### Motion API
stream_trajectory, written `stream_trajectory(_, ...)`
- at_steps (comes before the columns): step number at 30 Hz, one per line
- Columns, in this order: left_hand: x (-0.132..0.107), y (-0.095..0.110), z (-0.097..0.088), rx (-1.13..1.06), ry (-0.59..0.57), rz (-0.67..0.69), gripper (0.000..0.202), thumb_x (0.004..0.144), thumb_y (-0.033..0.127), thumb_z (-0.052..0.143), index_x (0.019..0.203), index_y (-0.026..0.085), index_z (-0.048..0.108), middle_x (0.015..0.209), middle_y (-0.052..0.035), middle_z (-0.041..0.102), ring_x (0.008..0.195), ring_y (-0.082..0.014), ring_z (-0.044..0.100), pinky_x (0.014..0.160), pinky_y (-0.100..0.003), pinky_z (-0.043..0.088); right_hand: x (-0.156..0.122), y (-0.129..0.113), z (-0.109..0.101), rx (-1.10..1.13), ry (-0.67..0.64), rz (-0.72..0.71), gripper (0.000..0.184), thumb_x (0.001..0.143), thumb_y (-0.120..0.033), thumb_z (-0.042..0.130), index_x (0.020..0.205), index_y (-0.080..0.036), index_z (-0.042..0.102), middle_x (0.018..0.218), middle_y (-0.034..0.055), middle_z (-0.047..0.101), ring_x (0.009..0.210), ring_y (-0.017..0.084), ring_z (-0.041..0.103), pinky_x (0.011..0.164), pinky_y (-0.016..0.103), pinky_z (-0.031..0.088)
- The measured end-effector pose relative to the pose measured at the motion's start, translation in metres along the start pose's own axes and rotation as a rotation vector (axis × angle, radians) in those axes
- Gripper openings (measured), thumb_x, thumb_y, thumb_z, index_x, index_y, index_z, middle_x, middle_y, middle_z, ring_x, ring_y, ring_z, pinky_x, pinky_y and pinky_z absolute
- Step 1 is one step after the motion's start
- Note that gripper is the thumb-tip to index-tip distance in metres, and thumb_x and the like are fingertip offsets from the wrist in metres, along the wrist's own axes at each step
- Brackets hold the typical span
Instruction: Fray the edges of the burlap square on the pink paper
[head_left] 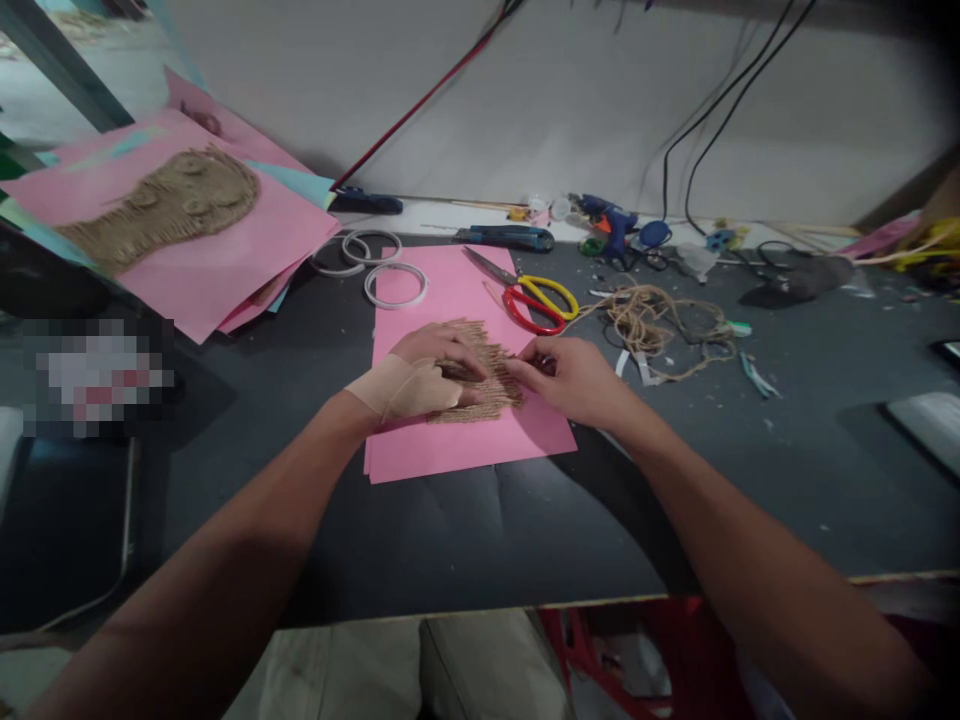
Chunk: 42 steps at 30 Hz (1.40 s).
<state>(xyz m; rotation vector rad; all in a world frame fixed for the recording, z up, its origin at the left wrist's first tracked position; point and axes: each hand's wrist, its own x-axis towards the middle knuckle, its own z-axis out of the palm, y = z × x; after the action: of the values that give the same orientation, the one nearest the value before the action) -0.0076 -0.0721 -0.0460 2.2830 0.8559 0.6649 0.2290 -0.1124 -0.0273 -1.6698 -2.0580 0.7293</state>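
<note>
A piece made of rows of brown jute twine [495, 385] lies on pink paper [442, 455] in front of me. My left hand [431, 375], wrapped in a beige bandage, rests over its left part with the fingers stretched out and apart. At the right edge, my right hand [566, 375] has its thumb and forefinger pinched on the twine ends; the other fingers curl under and are partly hidden. Scissors with red and yellow handles [536, 300] lie just beyond, on the paper's upper right. A loose tangle of twine [652, 325] sits to the right.
Several tape rolls [395, 286] lie at the paper's upper left. Behind are a blue utility knife [517, 238] and a blue glue gun [611, 225]. Pink sheets bearing a finished-looking twine shape [187, 195] are stacked at left. Black cables [667, 160] hang by the wall.
</note>
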Motion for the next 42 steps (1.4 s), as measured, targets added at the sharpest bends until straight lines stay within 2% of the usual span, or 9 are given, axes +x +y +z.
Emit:
stream_trajectory(9, -0.001, -0.006, 0.002, 0.012, -0.007, 0.082, 0.019, 0.079, 0.025, 0.084, 0.097, 0.024, 0.086, 0.106, -0.0074, 0.078, 0.113, -0.0248, 0.068, 0.116, -0.046, 0.049, -0.001, 0.0, 0.006, -0.126, 0.073, -0.042, 0.023, 0.096, -0.034, 0.068, 0.079, -0.02, 0.07, 0.072, 0.0049, 0.07, 0.066, 0.018, 0.06, 0.065, 0.031, 0.039)
stream_trajectory(17, -0.001, -0.005, 0.002, 0.015, -0.013, 0.05, 0.017, 0.076, 0.022, 0.086, 0.093, 0.024, 0.087, 0.106, -0.0078, 0.078, 0.113, -0.0263, 0.068, 0.115, -0.047, 0.049, 0.0, 0.004, 0.004, -0.007, 0.045, -0.014, 0.016, 0.089, -0.032, 0.075, 0.082, -0.02, 0.07, 0.072, 0.0023, 0.071, 0.064, 0.016, 0.06, 0.064, 0.031, 0.041)
stream_trajectory(21, -0.001, -0.007, 0.002, 0.006, -0.012, 0.064, 0.017, 0.077, 0.025, 0.086, 0.094, 0.025, 0.087, 0.104, -0.0072, 0.079, 0.107, -0.024, 0.068, 0.112, -0.045, 0.051, -0.001, 0.003, 0.004, -0.031, 0.06, -0.004, 0.013, 0.091, -0.029, 0.074, 0.082, -0.02, 0.07, 0.07, 0.0019, 0.07, 0.064, 0.016, 0.059, 0.064, 0.031, 0.04)
stream_trajectory(29, -0.002, -0.004, 0.002, 0.003, 0.004, 0.093, 0.017, 0.079, 0.026, 0.086, 0.096, 0.023, 0.087, 0.104, -0.0086, 0.078, 0.109, -0.0243, 0.069, 0.113, -0.045, 0.051, 0.001, 0.004, 0.008, -0.06, 0.092, -0.018, 0.016, 0.092, -0.031, 0.073, 0.081, -0.02, 0.07, 0.069, 0.0022, 0.07, 0.064, 0.017, 0.06, 0.064, 0.031, 0.04)
stream_trajectory(35, -0.001, -0.01, 0.004, -0.019, 0.021, 0.082, 0.016, 0.076, 0.024, 0.086, 0.092, 0.025, 0.086, 0.104, -0.0071, 0.079, 0.111, -0.0256, 0.07, 0.115, -0.048, 0.05, 0.001, 0.007, 0.007, 0.024, 0.061, -0.048, 0.018, 0.084, -0.033, 0.083, 0.081, -0.02, 0.07, 0.072, 0.0015, 0.071, 0.063, 0.016, 0.06, 0.063, 0.03, 0.042)
stream_trajectory(42, -0.001, -0.008, 0.002, -0.028, 0.009, 0.074, 0.016, 0.078, 0.028, 0.085, 0.094, 0.024, 0.086, 0.103, -0.0083, 0.078, 0.11, -0.0251, 0.068, 0.112, -0.047, 0.052, 0.002, 0.004, 0.01, -0.004, 0.111, -0.018, 0.015, 0.087, -0.03, 0.078, 0.078, -0.02, 0.07, 0.069, 0.0016, 0.07, 0.063, 0.016, 0.06, 0.064, 0.031, 0.042)
